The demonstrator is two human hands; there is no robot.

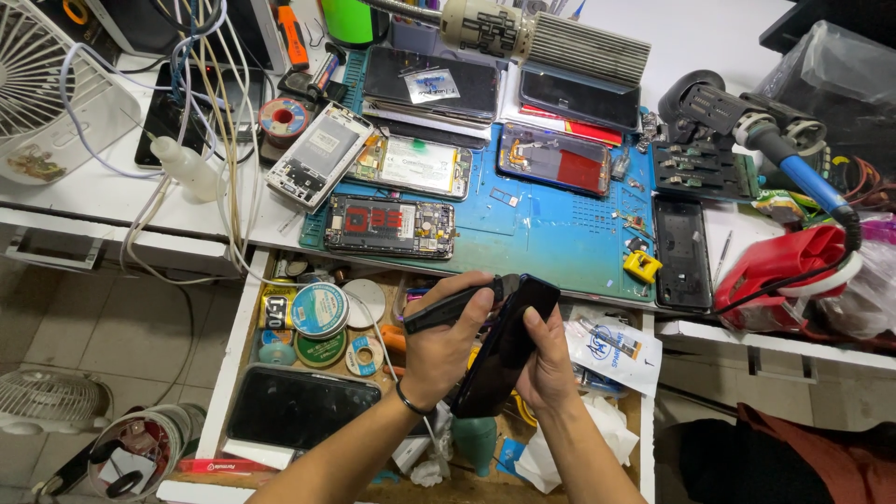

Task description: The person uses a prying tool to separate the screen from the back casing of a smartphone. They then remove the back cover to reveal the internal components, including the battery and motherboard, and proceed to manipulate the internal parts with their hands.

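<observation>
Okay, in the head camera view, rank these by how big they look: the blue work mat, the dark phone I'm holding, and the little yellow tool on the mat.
1. Blue work mat, clearly largest.
2. Dark phone held in both hands; it sits nearer the camera, so it looks somewhat bigger than it is.
3. Small yellow tool, smallest.

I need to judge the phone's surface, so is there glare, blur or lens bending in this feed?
Head view: evenly lit and sharp; the dark phone between left hand and right hand shows only faint sheen; glare sits on the blue mat; edges bow wide-angle, as at the fan.
</observation>
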